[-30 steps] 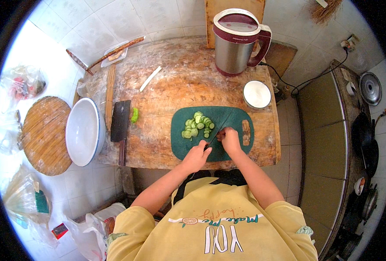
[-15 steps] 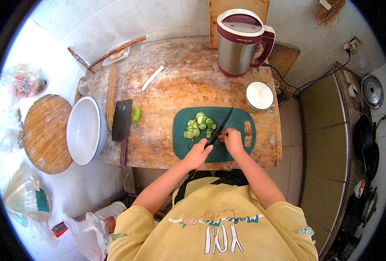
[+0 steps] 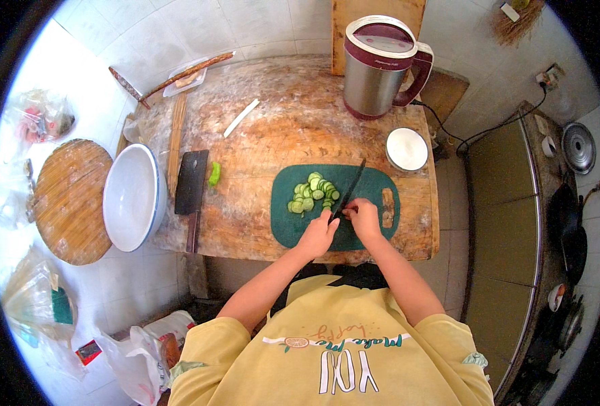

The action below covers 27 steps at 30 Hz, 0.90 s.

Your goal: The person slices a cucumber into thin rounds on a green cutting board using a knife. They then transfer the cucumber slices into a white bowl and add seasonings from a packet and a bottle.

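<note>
The left hand [image 3: 317,237] curls around the knife [image 3: 354,181], blade over the green board [image 3: 286,229]; the right hand [image 3: 363,220] bends its fingers together just beside it, anything pinched hidden. Cucumber slices [image 3: 309,195] lie on the board, left of the blade. The shirt [image 3: 286,379] and jug [image 3: 373,88] bear lettering. A bowl [image 3: 407,149], contents unclear, sits near the jug; a basin [image 3: 132,197] at the table's [image 3: 246,220] left end.
</note>
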Tool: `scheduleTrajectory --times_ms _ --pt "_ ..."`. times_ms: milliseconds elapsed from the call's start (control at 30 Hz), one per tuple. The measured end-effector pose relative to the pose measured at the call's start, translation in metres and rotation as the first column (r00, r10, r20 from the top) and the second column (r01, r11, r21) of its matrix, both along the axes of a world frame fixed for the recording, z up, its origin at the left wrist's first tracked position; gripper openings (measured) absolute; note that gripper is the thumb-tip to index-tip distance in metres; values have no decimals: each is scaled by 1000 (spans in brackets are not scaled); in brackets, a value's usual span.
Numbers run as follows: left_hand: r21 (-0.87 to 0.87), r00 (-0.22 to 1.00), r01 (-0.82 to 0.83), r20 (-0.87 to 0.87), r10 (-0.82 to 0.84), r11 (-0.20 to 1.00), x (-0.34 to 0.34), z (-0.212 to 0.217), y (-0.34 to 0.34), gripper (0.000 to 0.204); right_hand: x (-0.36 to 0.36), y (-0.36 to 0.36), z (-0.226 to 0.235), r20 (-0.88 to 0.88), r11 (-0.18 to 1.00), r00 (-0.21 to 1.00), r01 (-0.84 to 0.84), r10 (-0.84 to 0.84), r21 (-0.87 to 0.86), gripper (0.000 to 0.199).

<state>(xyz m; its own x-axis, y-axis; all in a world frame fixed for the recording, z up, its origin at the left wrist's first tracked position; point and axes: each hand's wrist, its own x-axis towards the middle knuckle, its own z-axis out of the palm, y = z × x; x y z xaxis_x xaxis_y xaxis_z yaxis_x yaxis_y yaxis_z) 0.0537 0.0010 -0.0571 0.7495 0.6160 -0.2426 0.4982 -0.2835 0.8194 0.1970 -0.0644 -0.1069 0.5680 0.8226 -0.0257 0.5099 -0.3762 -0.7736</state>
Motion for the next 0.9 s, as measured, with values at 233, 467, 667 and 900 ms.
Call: scheduleTrajectory --times_ms 233,467,667,900 --pt "-69 988 -108 105 115 992 -13 15 9 22 -12 -5 19 24 999 999 33 -34 36 18" --pt "-309 962 -187 134 237 932 -20 54 11 25 -12 -8 33 -134 980 984 137 -117 145 18" --pt "-371 940 -235 149 307 898 -28 54 4 18 71 -86 63 -224 805 814 572 -535 158 19" --pt "-412 921 -309 94 378 857 -19 47 -5 23 167 -197 -6 114 675 668 736 -736 46 21"
